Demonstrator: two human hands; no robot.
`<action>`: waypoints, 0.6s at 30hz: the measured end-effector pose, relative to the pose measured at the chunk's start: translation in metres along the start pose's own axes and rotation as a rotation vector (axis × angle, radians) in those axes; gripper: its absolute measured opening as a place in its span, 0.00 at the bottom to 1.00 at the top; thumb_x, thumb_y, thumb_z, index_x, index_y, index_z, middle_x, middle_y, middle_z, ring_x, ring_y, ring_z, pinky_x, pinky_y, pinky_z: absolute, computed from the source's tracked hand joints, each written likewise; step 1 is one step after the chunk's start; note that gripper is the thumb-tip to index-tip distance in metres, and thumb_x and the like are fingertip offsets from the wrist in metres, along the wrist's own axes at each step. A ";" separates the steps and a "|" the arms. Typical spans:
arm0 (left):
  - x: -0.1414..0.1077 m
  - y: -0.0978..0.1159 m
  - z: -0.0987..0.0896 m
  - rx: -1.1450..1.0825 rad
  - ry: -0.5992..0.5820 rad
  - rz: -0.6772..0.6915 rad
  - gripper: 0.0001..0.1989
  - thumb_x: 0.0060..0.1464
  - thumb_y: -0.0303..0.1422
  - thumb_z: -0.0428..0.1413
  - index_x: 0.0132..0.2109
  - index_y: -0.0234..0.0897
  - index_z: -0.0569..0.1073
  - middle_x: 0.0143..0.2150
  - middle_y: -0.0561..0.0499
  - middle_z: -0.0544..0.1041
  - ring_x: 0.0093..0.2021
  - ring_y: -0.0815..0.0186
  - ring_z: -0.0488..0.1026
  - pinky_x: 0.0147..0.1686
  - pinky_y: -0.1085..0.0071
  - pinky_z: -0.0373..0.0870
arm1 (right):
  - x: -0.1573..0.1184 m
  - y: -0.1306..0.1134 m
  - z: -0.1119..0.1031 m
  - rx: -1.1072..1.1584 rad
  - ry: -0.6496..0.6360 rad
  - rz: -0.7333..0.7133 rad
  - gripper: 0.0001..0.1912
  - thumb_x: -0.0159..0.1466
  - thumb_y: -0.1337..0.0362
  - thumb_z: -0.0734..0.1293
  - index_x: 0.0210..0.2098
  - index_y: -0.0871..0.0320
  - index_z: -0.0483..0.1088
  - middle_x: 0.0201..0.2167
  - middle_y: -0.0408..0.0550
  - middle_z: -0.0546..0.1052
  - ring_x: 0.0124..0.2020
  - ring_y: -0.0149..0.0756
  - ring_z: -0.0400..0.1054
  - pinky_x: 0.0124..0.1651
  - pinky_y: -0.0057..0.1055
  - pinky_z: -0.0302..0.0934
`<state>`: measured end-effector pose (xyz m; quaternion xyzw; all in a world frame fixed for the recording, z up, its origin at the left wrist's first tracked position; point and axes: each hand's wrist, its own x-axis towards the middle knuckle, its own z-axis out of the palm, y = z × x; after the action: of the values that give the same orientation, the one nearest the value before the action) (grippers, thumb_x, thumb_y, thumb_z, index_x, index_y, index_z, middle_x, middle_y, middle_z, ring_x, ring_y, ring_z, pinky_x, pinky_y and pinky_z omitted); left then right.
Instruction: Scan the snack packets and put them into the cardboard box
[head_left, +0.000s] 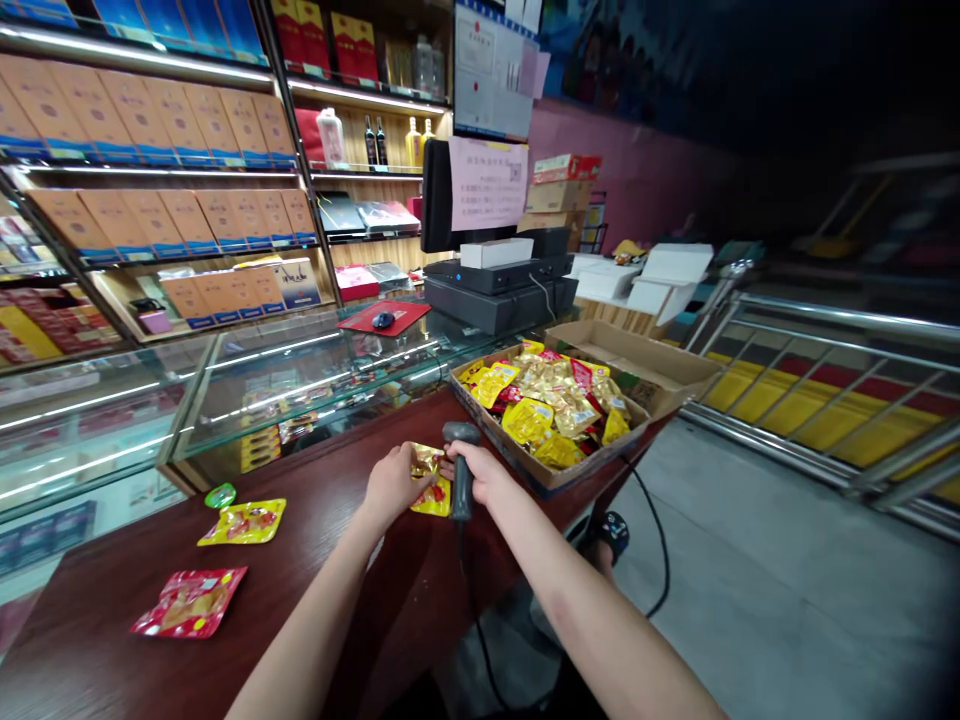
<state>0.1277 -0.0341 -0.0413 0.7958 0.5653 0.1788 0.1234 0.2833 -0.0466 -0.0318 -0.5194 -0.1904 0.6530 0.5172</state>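
Observation:
My left hand is closed on a yellow and gold snack packet that lies on the dark red counter. With my right hand I grip the handle of a grey barcode scanner, its head close beside the packet and its cable hanging down over the edge. Just beyond my hands sits an open cardboard box heaped with yellow, gold and red snack packets. To the left lie a yellow packet, a red packet and a small green round item.
A glass display case borders the counter. On it stand a computer terminal and a mouse on a red mat. An empty cardboard tray lies behind the box. A metal railing runs at right; boxed shelves fill the left.

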 end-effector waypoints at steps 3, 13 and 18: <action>0.006 0.002 0.003 -0.160 0.037 -0.036 0.27 0.44 0.48 0.59 0.48 0.36 0.71 0.43 0.40 0.75 0.45 0.55 0.73 0.43 0.67 0.64 | 0.002 -0.004 -0.005 0.037 -0.030 0.038 0.06 0.49 0.72 0.61 0.27 0.61 0.67 0.20 0.43 0.72 0.24 0.30 0.69 0.32 0.27 0.65; 0.025 0.021 0.009 -1.268 -0.107 -0.139 0.23 0.42 0.33 0.65 0.46 0.34 0.68 0.47 0.41 0.76 0.45 0.62 0.75 0.44 0.67 0.71 | -0.016 -0.015 -0.003 -0.092 -0.113 -0.319 0.07 0.45 0.69 0.65 0.26 0.60 0.71 0.26 0.45 0.77 0.36 0.36 0.71 0.44 0.31 0.61; 0.027 0.018 0.001 -1.554 -0.140 -0.346 0.15 0.42 0.27 0.64 0.35 0.34 0.66 0.35 0.48 0.77 0.31 0.68 0.75 0.36 0.68 0.74 | -0.027 -0.020 0.000 -0.194 -0.142 -0.447 0.09 0.46 0.69 0.65 0.27 0.59 0.74 0.28 0.44 0.78 0.40 0.35 0.70 0.50 0.31 0.57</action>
<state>0.1517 -0.0146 -0.0314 0.3927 0.3852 0.4493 0.7039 0.2908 -0.0623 -0.0035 -0.4646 -0.3983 0.5357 0.5818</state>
